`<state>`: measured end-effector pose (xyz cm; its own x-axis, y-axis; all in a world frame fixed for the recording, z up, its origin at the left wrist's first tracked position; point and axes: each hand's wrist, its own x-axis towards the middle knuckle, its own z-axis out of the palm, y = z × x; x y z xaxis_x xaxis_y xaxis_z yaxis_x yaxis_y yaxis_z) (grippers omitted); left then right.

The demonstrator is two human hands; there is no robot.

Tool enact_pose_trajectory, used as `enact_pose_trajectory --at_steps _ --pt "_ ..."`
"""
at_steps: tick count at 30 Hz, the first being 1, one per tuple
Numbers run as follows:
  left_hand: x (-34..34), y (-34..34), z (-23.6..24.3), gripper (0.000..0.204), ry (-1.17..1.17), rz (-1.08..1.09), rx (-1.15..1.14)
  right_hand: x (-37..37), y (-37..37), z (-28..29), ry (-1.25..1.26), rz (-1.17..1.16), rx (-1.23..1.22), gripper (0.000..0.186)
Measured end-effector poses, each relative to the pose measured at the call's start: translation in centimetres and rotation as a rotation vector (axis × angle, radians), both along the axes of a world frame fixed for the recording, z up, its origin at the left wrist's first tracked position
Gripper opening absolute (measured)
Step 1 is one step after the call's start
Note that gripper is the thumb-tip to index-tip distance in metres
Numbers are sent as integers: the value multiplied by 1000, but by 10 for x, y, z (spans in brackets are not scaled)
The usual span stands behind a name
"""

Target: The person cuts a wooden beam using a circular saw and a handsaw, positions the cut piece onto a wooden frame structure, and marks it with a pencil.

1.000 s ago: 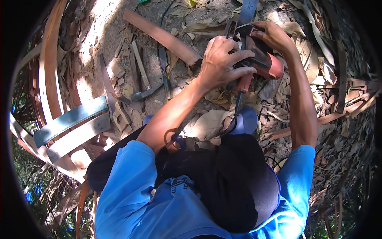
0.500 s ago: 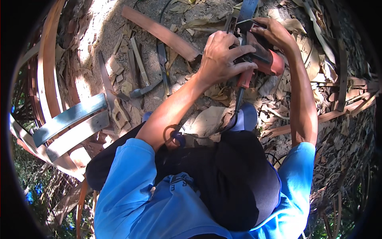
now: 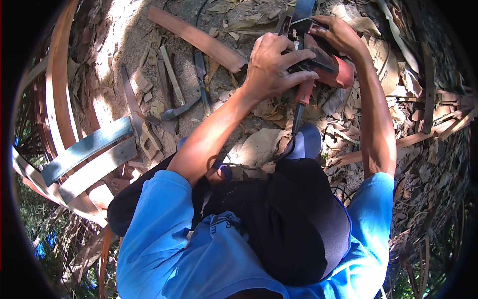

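A red and black corded power tool (image 3: 336, 71), which looks like an electric planer, lies on the leafy ground at the upper right. My left hand (image 3: 274, 62) is closed over its near left side, thumb and forefinger stretched across the black part. On the far right side my right hand (image 3: 341, 37) curls around the tool's end, with some fingertips hidden. From the red handle (image 3: 304, 93) a black cord runs back toward my foot. Beyond the tool a blue-grey flat strip (image 3: 303, 9) reaches the upper edge; its kind is unclear.
Left of my hands lie a reddish wooden plank (image 3: 196, 39), a hammer (image 3: 180, 109), a chisel-like tool (image 3: 201, 74) and a handsaw (image 3: 132, 94). Curved boards (image 3: 87, 149) are stacked at far left. Dry leaves (image 3: 261, 147) and shavings cover the ground; wooden strips (image 3: 413, 142) lie at right.
The whole view has shifted slightly, so things appear a little higher and further left. Both hands stay on the power tool, their grip nearly the same.
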<state>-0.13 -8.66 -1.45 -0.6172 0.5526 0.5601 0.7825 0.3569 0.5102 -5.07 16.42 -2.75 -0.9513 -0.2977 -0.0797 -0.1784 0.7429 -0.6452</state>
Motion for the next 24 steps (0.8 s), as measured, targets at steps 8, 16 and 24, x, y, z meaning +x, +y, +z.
enact_pose_trajectory --at_steps 8,16,24 --pt "-1 2 3 47 -6 -11 -25 -7 20 -9 -139 -69 -31 40" --pt "-4 5 15 51 -69 -44 -64 -34 48 25 267 -526 94 38" --pt "-20 11 29 65 -205 -169 -246 109 -40 97 68 -529 -43 27"
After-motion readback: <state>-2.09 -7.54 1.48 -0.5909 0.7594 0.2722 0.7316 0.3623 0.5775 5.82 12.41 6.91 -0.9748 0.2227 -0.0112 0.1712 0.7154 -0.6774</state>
